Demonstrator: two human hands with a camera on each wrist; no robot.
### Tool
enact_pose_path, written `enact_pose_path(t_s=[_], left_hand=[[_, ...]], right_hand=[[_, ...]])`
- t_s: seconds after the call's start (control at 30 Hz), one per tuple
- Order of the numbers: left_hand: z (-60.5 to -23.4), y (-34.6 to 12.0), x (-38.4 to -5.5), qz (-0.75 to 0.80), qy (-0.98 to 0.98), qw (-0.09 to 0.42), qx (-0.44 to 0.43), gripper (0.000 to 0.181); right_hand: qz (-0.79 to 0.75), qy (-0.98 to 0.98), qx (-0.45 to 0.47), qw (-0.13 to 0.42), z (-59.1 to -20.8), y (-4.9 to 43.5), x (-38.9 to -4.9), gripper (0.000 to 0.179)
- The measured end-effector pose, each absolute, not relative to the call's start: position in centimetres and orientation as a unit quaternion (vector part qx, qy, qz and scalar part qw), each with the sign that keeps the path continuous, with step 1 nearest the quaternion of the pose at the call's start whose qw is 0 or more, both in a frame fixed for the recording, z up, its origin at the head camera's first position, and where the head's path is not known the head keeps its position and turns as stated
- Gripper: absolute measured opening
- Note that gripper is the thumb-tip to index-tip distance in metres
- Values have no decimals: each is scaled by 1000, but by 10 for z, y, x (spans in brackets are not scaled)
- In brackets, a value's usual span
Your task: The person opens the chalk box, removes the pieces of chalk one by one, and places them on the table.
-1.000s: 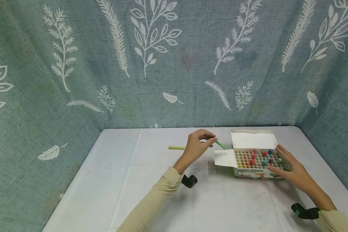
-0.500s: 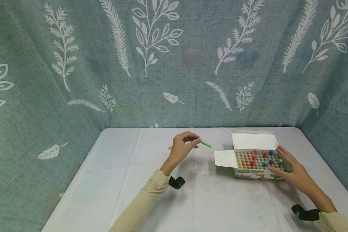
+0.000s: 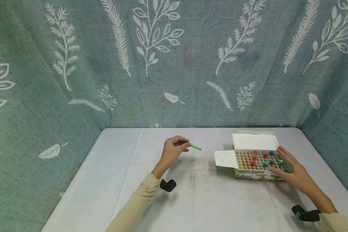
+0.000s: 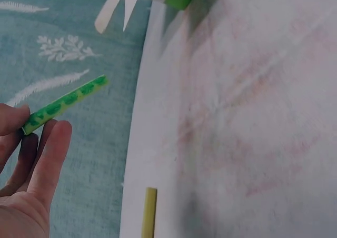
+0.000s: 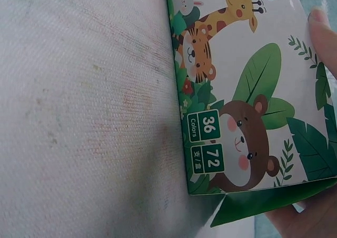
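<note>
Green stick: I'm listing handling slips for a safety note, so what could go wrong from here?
The left hand pinches the green stick near one end, so it might slip or tilt. The yellow stick lies loose on the table and could roll if brushed. The side flap of the box juts toward that hand and might snag.

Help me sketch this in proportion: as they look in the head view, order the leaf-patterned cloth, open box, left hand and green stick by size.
Largest to smallest:
1. Leaf-patterned cloth
2. Open box
3. Left hand
4. Green stick
</note>
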State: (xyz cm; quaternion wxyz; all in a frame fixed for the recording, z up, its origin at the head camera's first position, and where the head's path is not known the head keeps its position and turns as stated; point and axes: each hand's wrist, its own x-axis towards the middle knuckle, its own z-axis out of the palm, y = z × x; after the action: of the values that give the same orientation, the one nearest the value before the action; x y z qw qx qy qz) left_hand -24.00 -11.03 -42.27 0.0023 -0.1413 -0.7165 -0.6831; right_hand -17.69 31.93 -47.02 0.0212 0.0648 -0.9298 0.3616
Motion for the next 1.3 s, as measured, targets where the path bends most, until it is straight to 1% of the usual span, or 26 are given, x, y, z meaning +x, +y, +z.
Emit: enact_pose_path(t_s=[0.23,0.33,0.5,0.7,0.9,1.17,1.3], left_hand=[[-430,-123,-240,-676,-727,-2,-118,15],[-438,-129,-243,-683,-722,-5,-108,15],[-459,-138,-251,-687,-722,9,-77,16],[-471,-149,-254,-672,-739,20,-50,14],[-482,-158,-259,-664,-746,32,-36,19],[-490,-165,-260,-651,-758,39,-7,12],[-493,-169,-262,-620,-783,46,-8,11]], right_hand=[[369,-927,71,25,-470,319,-176,91],[368,-927,70,23,-470,319,-177,91],[368,-927,70,20,-469,320,-177,91],[365,-928,66,18,-469,320,-177,91],[368,-927,68,19,-469,320,-178,90],[375,-925,65,14,-469,319,-177,90],[370,-927,64,10,-468,319,-176,90]])
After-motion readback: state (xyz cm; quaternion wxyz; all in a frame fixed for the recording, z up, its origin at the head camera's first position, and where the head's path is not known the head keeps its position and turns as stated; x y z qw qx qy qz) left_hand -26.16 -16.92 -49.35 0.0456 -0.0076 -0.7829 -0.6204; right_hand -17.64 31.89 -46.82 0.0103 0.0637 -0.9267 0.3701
